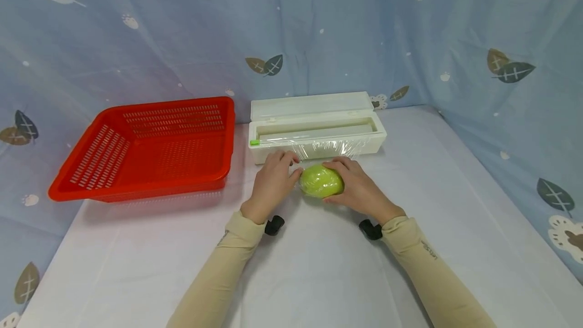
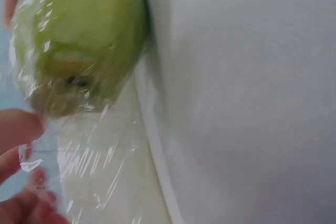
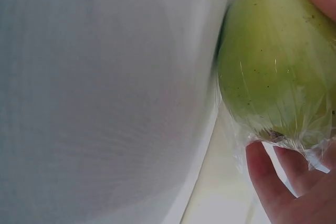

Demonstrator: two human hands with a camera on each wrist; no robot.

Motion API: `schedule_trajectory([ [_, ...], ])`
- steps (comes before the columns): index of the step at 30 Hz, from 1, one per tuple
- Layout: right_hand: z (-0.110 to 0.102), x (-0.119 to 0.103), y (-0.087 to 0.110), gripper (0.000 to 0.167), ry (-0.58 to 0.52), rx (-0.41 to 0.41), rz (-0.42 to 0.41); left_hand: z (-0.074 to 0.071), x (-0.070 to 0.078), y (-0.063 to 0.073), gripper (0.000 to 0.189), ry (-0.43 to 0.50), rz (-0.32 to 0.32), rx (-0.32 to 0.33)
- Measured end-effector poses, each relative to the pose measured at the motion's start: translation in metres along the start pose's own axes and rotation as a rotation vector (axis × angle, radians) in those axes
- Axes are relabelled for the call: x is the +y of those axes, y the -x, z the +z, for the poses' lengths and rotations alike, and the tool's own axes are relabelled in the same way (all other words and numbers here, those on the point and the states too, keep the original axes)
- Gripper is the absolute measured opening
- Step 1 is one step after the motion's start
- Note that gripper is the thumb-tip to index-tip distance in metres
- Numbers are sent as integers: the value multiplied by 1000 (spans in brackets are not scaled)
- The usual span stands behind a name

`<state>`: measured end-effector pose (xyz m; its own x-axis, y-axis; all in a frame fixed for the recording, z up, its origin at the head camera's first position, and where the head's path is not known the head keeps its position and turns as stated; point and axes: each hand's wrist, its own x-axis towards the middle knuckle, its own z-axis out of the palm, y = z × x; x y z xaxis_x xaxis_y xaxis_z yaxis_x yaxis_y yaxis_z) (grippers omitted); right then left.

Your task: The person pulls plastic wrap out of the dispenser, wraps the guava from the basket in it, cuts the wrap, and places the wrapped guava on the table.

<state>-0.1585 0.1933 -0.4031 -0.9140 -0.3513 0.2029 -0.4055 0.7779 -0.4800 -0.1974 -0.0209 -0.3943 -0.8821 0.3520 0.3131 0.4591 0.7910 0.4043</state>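
A rounded green fruit [image 1: 321, 181], wrapped in clear cling film, is on the white table surface, just in front of a long white film box. My right hand [image 1: 363, 190] grips its right side, thumb and fingers curled around it; the right wrist view shows fingers [image 3: 268, 179] by its gathered film end. At its left is my left hand [image 1: 273, 183], thumb [image 2: 18, 129] beside the fruit's end and fingers bent, with a gap between them. Loose cling film [image 2: 100, 166] stretches past those fingers, from the fruit toward the box.
The white film box [image 1: 319, 150] stands with its lid [image 1: 311, 107] raised and a roll inside. To its left sits a red plastic basket [image 1: 182, 158] with slotted walls. A patterned blue cloth [image 1: 319, 29] hangs behind the table.
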Motion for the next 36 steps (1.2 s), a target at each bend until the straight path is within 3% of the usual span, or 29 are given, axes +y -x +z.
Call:
schedule_trajectory([
  [5, 0, 0, 0, 83, 3, 0, 4, 3, 0, -1, 19, -36, 78, 109],
  [9, -1, -1, 1, 82, -1, 2, -1, 6, 0, 2, 15, -75, 161, 157],
  [15, -2, -2, 1, 82, 4, 0, -3, 4, -2, 4, 14, -41, 189, 199],
  [20, -3, 0, 1, 82, 0, 1, -4, -4, 4, 1, 14, 22, 309, 243],
  [22, -3, 1, 1, 81, -1, 0, -2, -7, 9, 0, 16, 33, 364, 212],
  [25, -3, 2, 2, 81, -2, -8, 16, -9, 16, 1, 22, 13, 425, 106],
  [29, -3, 2, 0, 83, -17, -36, 57, -8, 20, 4, 36, -46, 430, -16],
  [36, -2, 8, -7, 95, -121, -77, 154, -1, 16, 6, 57, -81, 405, -36],
])
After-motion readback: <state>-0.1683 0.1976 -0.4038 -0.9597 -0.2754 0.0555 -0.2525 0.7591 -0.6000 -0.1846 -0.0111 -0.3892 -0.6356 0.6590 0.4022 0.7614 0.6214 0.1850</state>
